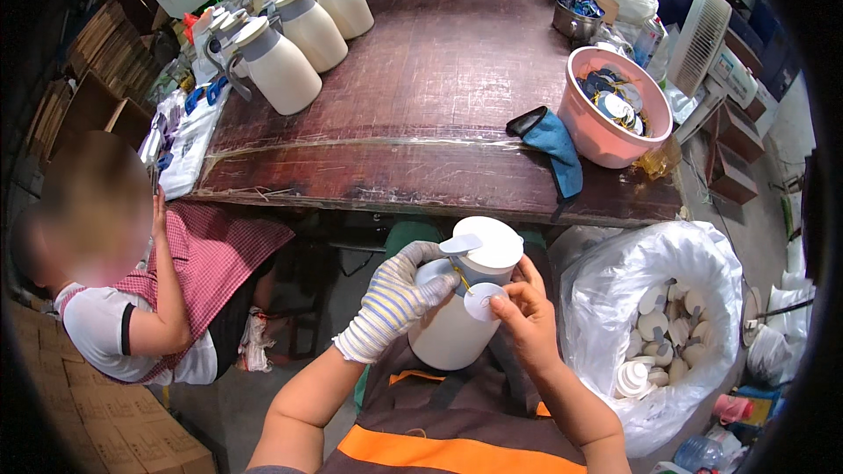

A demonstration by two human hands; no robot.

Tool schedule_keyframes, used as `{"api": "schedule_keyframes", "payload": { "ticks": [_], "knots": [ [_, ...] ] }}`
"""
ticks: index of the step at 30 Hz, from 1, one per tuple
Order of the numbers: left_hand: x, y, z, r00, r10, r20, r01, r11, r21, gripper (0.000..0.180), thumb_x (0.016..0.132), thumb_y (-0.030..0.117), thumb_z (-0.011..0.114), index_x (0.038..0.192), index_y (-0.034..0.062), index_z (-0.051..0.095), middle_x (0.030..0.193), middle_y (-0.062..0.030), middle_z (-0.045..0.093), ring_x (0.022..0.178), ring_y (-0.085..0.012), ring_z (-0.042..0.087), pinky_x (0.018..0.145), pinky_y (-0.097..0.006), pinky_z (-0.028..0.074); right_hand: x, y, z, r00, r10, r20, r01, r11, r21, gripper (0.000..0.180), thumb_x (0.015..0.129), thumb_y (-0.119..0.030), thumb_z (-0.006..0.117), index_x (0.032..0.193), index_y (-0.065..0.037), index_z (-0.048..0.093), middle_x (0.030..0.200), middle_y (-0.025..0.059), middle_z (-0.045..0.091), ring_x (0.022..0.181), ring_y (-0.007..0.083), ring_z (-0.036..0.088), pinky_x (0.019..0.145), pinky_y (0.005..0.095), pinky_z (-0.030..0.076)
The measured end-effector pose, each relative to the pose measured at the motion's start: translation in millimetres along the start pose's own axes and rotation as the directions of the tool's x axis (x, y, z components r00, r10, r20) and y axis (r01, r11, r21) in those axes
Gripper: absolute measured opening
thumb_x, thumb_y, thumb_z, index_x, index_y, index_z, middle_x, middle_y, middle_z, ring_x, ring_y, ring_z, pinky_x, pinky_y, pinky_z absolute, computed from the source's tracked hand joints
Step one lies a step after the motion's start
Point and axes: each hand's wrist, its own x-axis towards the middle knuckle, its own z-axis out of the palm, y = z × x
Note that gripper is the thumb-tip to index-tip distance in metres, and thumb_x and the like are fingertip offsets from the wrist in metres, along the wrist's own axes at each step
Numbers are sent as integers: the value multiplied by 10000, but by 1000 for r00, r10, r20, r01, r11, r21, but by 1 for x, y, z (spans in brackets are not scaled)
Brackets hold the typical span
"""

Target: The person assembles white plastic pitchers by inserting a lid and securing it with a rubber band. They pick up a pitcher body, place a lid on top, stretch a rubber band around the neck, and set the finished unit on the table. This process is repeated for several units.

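bracing the cream jug [452, 333] low in the middle of the frame against the lap, the gloved left hand [395, 298] wraps its neck so it stays put while the bare right hand [525, 316] pinches a round white tag [483, 306] on its gold string [460, 276].

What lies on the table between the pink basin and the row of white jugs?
In the head view, a blue cloth with a black part lies near the pink basin; toward the white jugs the brown table is bare.
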Motion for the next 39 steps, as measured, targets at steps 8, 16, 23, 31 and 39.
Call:
{"api": "schedule_keyframes", "payload": {
  "ticks": [8, 16, 23, 31, 39],
  "knots": [
    [-8, 7, -15, 999, -38, -16, 35, 986, -165, 389, 756, 81, 816, 1089, 8, 629, 1001, -70, 670, 928, -132, 630, 822, -275, 536, -11, 7, -27, 960, 274, 60, -280, 933, 225, 109, 851, -106, 688, 858, -6, 647, 1527, 173, 312, 1377, 304, 376, 1074, 418, 344],
    [-13, 1, -28, 999, -47, -9, 47, 999, 6, 315, 796, 113, 791, 1041, 0, 629, 942, -54, 672, 885, -98, 615, 774, -247, 518, -12, 19, -19, 963, 236, 131, -252, 960, 125, 138, 853, -147, 704, 861, -19, 651, 1506, 159, 331, 1379, 290, 357, 1101, 424, 300],
    [-37, 20, -62, 978, 119, -174, -139, 985, -107, 394, 754, 155, 810, 1083, 13, 647, 972, -47, 680, 888, -122, 633, 797, -277, 531, -16, -5, -9, 970, 171, 171, -174, 985, 3, 147, 869, -143, 680, 934, -12, 667, 1472, 156, 363, 1282, 285, 473, 1042, 407, 383],
    [20, 51, -174, 570, 484, -664, -672, 740, -37, 248, 826, 11, 714, 1046, -3, 600, 955, -48, 643, 807, -110, 611, 730, -245, 518, -17, 22, -2, 962, 183, 202, -163, 980, -110, 146, 878, -82, 664, 999, -1, 675, 1379, 150, 457, 1139, 208, 573, 967, 331, 444],
    [133, -49, -287, 663, 356, -659, -333, 928, 167, 388, 813, 156, 749, 1143, 41, 581, 1001, -61, 654, 849, -167, 575, 788, -306, 476, -28, 50, -9, 967, 188, 171, -161, 974, -161, 148, 879, -92, 665, 994, -1, 680, 1357, 129, 479, 1100, 175, 574, 889, 292, 480]
  ]
}}
